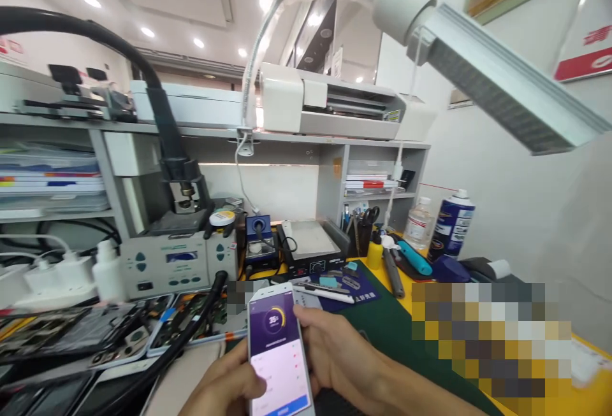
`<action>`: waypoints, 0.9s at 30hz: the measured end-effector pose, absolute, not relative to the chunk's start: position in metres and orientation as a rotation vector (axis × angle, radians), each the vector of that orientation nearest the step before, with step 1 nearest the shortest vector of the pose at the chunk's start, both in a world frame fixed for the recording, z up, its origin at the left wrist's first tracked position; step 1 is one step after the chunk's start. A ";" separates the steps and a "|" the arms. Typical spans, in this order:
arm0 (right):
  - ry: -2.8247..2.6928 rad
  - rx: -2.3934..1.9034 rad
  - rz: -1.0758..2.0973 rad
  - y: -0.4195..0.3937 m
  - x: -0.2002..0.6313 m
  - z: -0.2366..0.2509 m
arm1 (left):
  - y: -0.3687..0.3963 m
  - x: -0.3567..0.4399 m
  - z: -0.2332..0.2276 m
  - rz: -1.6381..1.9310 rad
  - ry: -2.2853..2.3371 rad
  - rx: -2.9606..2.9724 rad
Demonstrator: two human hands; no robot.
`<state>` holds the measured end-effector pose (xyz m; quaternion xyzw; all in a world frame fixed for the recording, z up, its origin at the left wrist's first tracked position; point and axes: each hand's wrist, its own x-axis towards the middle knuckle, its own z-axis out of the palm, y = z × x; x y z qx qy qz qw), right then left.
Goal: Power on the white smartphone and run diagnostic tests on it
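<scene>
A white smartphone (278, 346) is held upright in front of me, its screen lit with a purple top, a yellow ring around a number, and a white list below. My left hand (229, 374) grips its lower left side, the thumb lying over the screen's edge. Along the right side, my right hand (335, 346) is closed round the phone, its thumb at the upper right edge. The fingers behind the phone are hidden. Just beyond it lie a white pen-like tool (322, 292) and small parts on a dark blue mat (366, 295).
A grey soldering or hot-air station (176, 260) stands at the left with a black hose. Trays of circuit boards (191, 314) and phones fill the left side. A lamp (497, 78) hangs at upper right. A spray can (452, 225) and bottle (418, 223) stand at right.
</scene>
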<state>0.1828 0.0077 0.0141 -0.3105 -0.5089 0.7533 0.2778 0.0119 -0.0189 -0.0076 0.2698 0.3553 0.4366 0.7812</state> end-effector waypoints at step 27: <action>-1.324 -0.799 1.980 0.002 0.185 0.012 | -0.029 0.009 0.013 0.844 0.783 0.820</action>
